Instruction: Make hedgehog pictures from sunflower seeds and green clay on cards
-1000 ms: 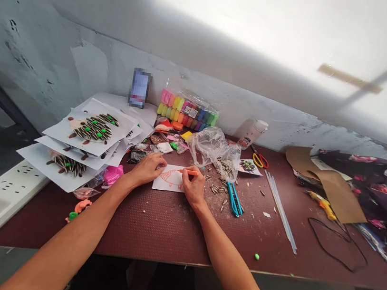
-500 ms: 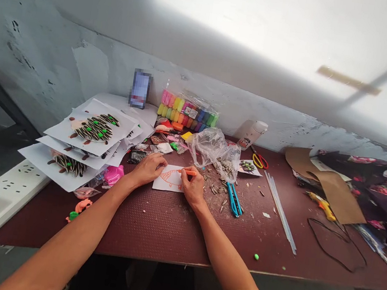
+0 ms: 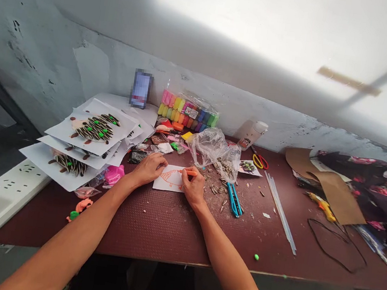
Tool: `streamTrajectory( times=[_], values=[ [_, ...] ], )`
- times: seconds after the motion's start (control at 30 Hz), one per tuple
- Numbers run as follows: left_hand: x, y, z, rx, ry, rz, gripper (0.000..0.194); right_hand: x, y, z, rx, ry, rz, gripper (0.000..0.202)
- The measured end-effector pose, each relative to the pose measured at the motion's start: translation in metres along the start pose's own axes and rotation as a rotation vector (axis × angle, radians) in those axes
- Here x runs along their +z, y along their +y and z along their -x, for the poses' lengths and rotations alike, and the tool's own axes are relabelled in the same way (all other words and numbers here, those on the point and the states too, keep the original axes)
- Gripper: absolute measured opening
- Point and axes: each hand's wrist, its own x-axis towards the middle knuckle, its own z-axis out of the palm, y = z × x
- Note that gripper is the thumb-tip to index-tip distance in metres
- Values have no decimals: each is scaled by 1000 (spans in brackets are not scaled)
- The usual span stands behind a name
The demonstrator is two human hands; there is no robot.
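A small white card [image 3: 164, 185] lies on the dark red table, with an orange outline of a rounded animal with short legs and marks inside it. My right hand [image 3: 192, 185] is closed on an orange pen [image 3: 191, 173], its tip at the upper part of the drawing. Against the card's upper left edge rests my left hand [image 3: 150, 168], its fingers bent and close together; whether anything is under the fingertips is hidden. Just right of my right hand are loose striped seeds [image 3: 214, 189] and a blue cutter [image 3: 233, 200].
Stacked sheets with seed hedgehogs [image 3: 95, 129] stand at the left beside a power strip [image 3: 3, 190]. Behind are coloured clay packs [image 3: 187, 113], a plastic bag [image 3: 211, 147] and a bottle [image 3: 252, 135]. Scissors [image 3: 259, 161], clear sticks [image 3: 281, 212] and a glue gun [image 3: 321, 206] lie rightward.
More orange marks show inside the outline on the card. The pen and my right hand have shifted very slightly; my left hand stays in place.
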Motion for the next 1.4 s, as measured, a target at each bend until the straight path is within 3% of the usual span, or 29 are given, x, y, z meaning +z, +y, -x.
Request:
streamTrajectory(
  times=[0.77,1.07,1.4],
  values=[
    [-1,1,0,3,-8,-5,20,0,0,0,1,-16,-12,28],
    [-1,0,0,4,-11,-4,19,-5,0,-3,23,52,-1,23],
    [0,0,1,4,-4,-7,19,-4,0,-2,12,10,-16,27]
  ],
)
